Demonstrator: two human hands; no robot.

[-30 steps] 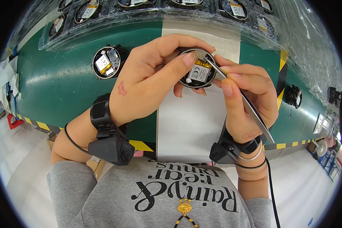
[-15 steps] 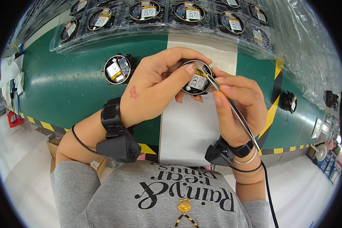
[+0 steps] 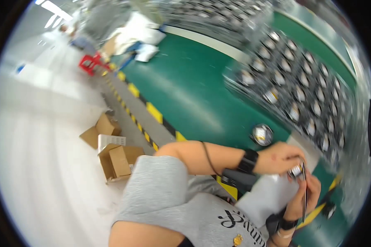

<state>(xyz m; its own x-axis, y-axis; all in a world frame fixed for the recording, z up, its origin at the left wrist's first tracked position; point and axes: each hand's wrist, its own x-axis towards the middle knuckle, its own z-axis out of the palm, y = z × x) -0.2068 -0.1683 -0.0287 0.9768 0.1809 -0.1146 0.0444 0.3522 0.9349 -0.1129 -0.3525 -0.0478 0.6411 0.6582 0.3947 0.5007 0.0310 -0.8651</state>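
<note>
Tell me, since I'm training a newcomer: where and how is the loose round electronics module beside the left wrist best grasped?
I'd grip the loose electronics module by its rim, from the picture's left: its round edge looks exposed there, while the plastic tray and left hand lie to its right.

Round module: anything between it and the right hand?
Only the tweezers, held in the right hand, reach between it and the round module in the left hand; nothing else visible intervenes. Blur hides whether the tips touch.

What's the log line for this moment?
left hand: holds round device; right hand: holds tweezers; loose device: on green bench; view: blurred
</note>
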